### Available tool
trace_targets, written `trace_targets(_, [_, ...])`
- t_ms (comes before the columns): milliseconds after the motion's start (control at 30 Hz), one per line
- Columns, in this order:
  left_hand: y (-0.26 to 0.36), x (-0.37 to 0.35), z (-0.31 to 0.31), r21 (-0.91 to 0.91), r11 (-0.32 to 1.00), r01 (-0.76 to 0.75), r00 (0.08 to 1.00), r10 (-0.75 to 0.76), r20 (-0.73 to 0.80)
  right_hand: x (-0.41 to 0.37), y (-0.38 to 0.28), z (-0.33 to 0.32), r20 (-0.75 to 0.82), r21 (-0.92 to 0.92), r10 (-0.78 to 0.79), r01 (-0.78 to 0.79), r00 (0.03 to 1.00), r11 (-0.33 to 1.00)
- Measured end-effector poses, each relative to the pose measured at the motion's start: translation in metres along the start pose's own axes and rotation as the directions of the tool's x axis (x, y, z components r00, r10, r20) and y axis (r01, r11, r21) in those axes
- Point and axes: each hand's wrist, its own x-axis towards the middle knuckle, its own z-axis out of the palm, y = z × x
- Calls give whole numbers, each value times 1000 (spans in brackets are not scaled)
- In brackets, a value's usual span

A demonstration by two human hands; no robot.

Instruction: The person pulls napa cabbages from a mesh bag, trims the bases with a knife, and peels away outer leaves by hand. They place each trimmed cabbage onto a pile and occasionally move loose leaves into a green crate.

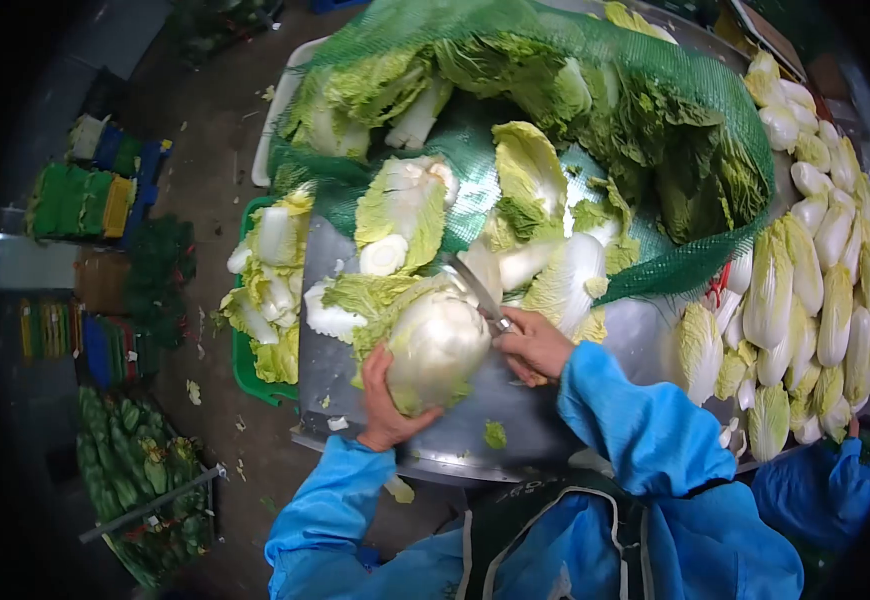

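Observation:
A large pale cabbage (439, 345) rests on the metal table near its front edge, its base end facing away from me. My left hand (390, 405) wraps round its lower left side, with fingers and thumb apart on the leaves. In my right hand (532, 347) is a knife (478, 290), its handle in my closed fingers and its blade at the cabbage's base. Behind the cabbage lie a loose leaf with a cut stem disc (384, 256) and other leaves. A green mesh sack (655, 275) stands open at the back with leafy cabbages inside.
A green crate (245, 370) of leaf trimmings stands left of the metal table (455, 440). Many trimmed cabbages (770, 285) are piled at the right, near a red-handled tool (719, 285). A co-worker's blue sleeve (835, 490) shows at the lower right. Full sacks (145, 480) lie on the left floor.

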Motion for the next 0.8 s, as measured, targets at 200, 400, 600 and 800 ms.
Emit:
trace_targets(200, [86,10,15,-919,298,259,809,-587,38,-47,-19,30,42,-454,-501,463,864,761])
trace_targets(400, [108,-1,30,-847,392,359,746,-666,8,-48,15,35,-145,-745,-648,349,748,569])
trace_targets(600, [122,0,45,-728,546,414,789,-614,-12,-69,23,24,-106,-709,-571,341,814,617])
trace_targets(800, [129,-55,10,-75,913,402,846,-401,-352,-121,51,18,-319,-576,-420,178,850,798])
